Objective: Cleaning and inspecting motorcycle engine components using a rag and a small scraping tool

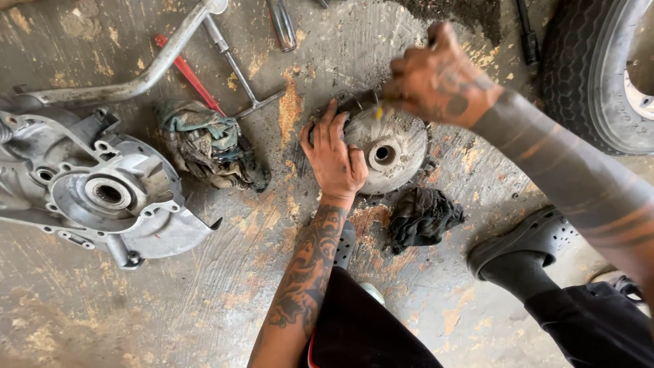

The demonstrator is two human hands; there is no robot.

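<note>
Engine casing (102, 194) left of rag (210, 144), disc (388, 146) right.
</note>
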